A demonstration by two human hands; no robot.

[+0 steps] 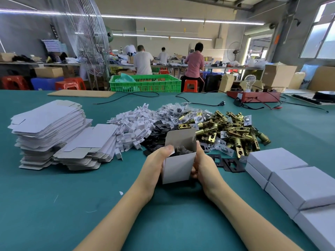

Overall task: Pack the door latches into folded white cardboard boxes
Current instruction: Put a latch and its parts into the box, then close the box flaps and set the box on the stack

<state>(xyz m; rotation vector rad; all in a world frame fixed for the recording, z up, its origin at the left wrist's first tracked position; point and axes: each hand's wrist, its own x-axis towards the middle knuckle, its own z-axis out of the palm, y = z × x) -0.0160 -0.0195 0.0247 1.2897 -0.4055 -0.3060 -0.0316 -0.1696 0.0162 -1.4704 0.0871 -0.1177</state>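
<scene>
Over the green table, both hands held one open white carton upright.
Left hand and right hand each had their grip wrapped round a carton side, left thumb at the mouth, likely steadying dark contents inside; top flap stood unfolded. Brass door latches lay heaped just behind; closed white boxes sat at right.

The setting is a factory packing workshop. A large green-covered work table carries bulk stock: flat white box blanks and a heap of brass door latches. Beyond the table stand a green plastic crate, red stools, cardboard cartons and workers at long benches under strip lights.
</scene>
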